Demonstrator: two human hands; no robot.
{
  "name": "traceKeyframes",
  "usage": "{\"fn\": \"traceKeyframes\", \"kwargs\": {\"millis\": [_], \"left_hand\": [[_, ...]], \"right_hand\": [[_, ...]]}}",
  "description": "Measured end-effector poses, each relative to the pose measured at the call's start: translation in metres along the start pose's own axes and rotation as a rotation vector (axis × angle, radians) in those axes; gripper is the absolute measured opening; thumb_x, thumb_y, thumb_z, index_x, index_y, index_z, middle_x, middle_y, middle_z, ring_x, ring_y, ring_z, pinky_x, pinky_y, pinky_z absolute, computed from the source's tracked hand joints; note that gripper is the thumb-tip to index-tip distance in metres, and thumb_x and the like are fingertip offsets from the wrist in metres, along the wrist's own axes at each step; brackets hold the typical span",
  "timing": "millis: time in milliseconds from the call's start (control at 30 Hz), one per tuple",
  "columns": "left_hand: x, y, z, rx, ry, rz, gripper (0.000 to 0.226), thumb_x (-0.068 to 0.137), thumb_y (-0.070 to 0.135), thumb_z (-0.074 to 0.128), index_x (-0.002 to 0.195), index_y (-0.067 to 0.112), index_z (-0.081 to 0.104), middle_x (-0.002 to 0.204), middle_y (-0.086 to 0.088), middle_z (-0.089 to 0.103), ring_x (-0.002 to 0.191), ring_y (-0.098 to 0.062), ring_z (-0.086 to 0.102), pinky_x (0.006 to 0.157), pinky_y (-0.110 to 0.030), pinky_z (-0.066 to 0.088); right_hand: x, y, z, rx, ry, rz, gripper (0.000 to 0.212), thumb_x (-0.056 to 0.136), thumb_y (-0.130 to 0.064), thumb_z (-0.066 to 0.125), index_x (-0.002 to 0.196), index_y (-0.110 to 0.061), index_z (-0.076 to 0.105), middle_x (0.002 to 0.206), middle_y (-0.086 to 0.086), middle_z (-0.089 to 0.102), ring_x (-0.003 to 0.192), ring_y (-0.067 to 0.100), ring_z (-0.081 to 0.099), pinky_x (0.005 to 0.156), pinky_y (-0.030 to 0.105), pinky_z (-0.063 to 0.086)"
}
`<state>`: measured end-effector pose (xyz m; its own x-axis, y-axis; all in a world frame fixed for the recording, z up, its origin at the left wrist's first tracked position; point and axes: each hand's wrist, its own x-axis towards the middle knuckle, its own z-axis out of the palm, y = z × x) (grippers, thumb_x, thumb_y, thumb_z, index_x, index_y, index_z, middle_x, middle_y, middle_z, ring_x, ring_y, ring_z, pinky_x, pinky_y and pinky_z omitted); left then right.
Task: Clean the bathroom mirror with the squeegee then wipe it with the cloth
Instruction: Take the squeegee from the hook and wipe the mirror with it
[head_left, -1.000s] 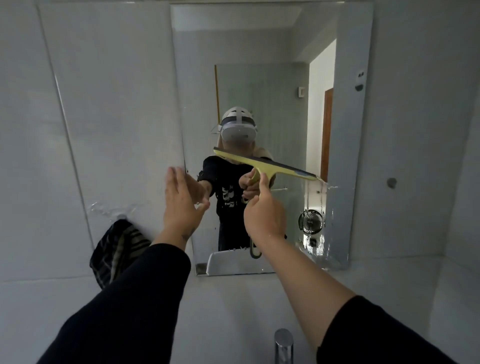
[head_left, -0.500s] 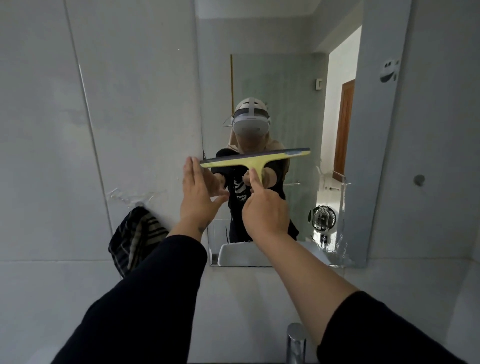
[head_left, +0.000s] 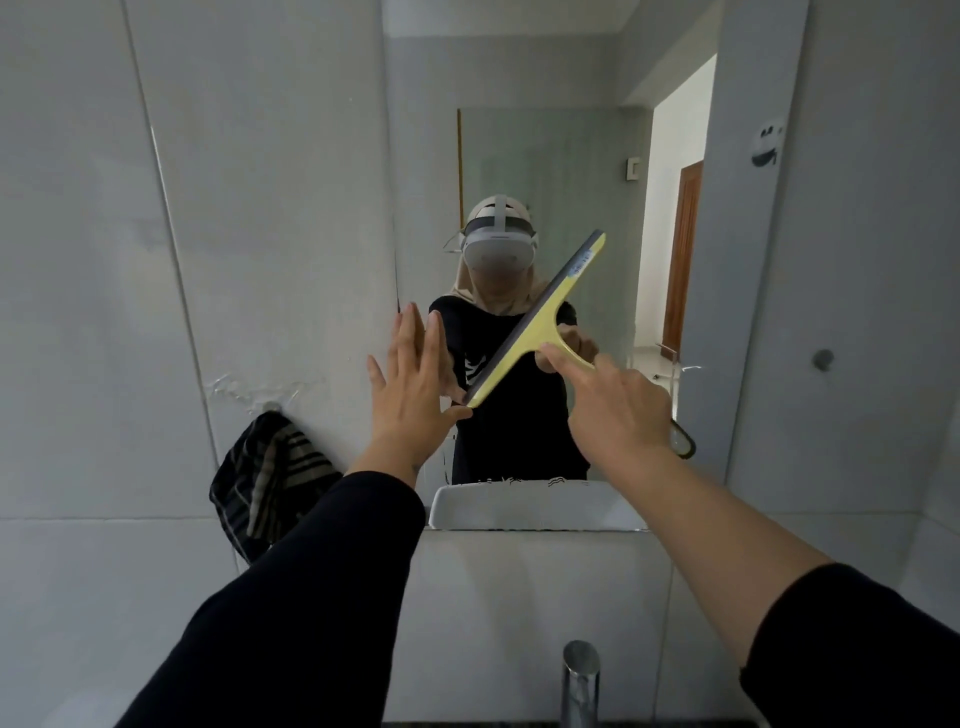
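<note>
Right hand (head_left: 618, 410) wraps the squeegee (head_left: 540, 317) handle, forefinger laid along it, blade slanting up and away from the grip across the mirror (head_left: 519, 156). Left hand (head_left: 410, 384) is spread flat, thumb by the blade's lower tip. Best: level the blade, press evenly, overlap strokes. Cloth (head_left: 270, 478) hangs down-left, untouched.

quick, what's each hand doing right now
Left hand: open, fingers spread flat at the left edge of the mirror, holding nothing.
Right hand: closed on the handle of the yellow squeegee.
</note>
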<state>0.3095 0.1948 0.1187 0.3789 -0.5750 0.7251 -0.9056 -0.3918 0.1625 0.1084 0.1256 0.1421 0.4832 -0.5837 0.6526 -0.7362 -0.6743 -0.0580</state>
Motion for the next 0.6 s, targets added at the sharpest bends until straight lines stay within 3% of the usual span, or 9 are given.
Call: {"fn": "traceKeyframes", "kwargs": {"millis": [100,300,433,600], "left_hand": [[0.001,0.004,0.002,0.024,0.008,0.004,0.113,0.077,0.044,0.072,0.150,0.022,-0.011,0.157,-0.005,-0.022,0.145,-0.023,-0.016,0.115,-0.059,0.007],[0.004,0.009,0.010,0.018,0.039,-0.035,0.101,0.083,0.036,0.068,0.150,0.020,-0.007,0.158,-0.009,-0.019,0.146,-0.026,-0.014,0.115,-0.058,0.012],[0.005,0.012,0.012,0.007,0.045,-0.056,0.101,0.082,0.033,0.069,0.151,0.017,-0.003,0.158,-0.011,-0.017,0.146,-0.028,-0.012,0.115,-0.057,0.014],[0.007,0.012,0.015,0.008,0.035,-0.075,0.104,0.080,0.032,0.071,0.151,0.020,-0.004,0.158,-0.009,-0.019,0.146,-0.026,-0.013,0.116,-0.054,0.015]], "right_hand": [[-0.003,0.019,0.001,-0.023,0.014,0.013,0.075,0.091,-0.002,0.038,0.145,-0.049,0.017,0.100,0.008,0.053,0.084,0.028,0.056,0.060,0.034,0.038],[-0.012,0.058,0.000,0.031,-0.018,0.102,0.078,0.087,0.003,0.037,0.142,-0.051,0.024,0.091,0.004,0.045,0.071,0.024,0.045,0.060,0.034,0.037],[-0.014,0.079,0.002,0.070,-0.081,0.219,0.083,0.089,0.000,0.040,0.144,-0.057,0.014,0.112,0.007,0.053,0.080,0.027,0.053,0.061,0.032,0.038],[-0.027,0.088,0.005,0.244,-0.138,0.366,0.078,0.089,-0.005,0.041,0.144,-0.056,0.017,0.086,0.002,0.049,0.072,0.023,0.045,0.057,0.029,0.034]]}}
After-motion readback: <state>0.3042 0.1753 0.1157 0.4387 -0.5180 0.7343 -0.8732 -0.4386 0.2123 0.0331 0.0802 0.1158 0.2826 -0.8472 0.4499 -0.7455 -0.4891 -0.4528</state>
